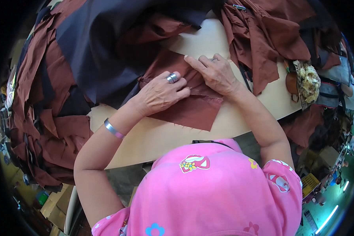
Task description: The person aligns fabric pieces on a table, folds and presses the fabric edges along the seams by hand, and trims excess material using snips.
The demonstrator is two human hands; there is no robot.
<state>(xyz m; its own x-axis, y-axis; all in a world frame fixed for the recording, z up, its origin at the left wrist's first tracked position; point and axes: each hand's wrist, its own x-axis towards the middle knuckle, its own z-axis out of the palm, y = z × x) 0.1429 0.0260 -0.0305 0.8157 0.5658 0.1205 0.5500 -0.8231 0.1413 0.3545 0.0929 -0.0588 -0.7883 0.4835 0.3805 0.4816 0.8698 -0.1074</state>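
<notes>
A piece of reddish-brown cloth (196,114) with a frayed lower edge lies on the pale tabletop in front of me. My left hand (161,93), wearing a wide silver ring, has its fingers curled down onto this cloth and grips a fold. My right hand (217,74) bears on the cloth's upper right part, fingers bent and pressed together around its edge; the fingertips are partly hidden. Just beyond my left hand, a large dark navy cloth (92,47) spreads over the table, bunched with more brown fabric.
Heaped brown and dark cloth (53,86) hangs over the left side of the pale table (133,137). More brown cloth (249,43) is piled at the far right. A crumpled yellowish bundle (307,80) hangs at the table's right edge, beside a small brown pouch (292,84).
</notes>
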